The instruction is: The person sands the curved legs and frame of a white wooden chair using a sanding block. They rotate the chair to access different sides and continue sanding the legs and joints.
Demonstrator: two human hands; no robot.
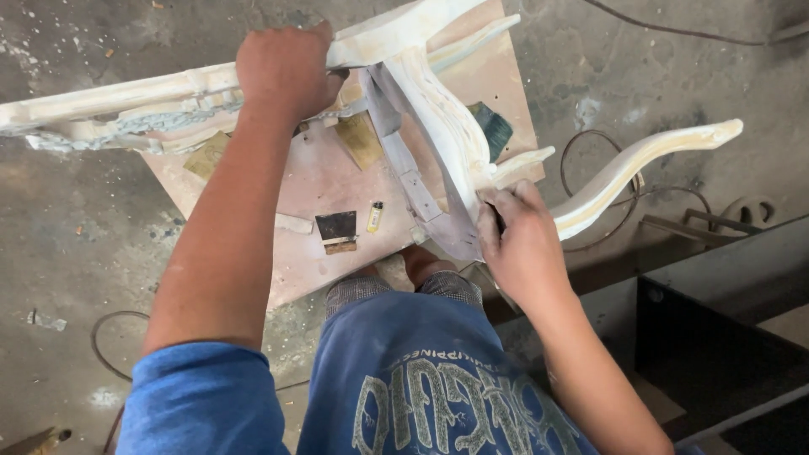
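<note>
One pale carved furniture frame, unpainted and with curved legs, spans the upper half of the frame, lying tilted over a pinkish board on the concrete floor. At upper centre, the left hand clasps its top rail. At centre right, the right hand presses a small dark piece, likely sandpaper, against a leg joint. On the board lie a dark scraper and, just beside it, a small yellow lighter.
</note>
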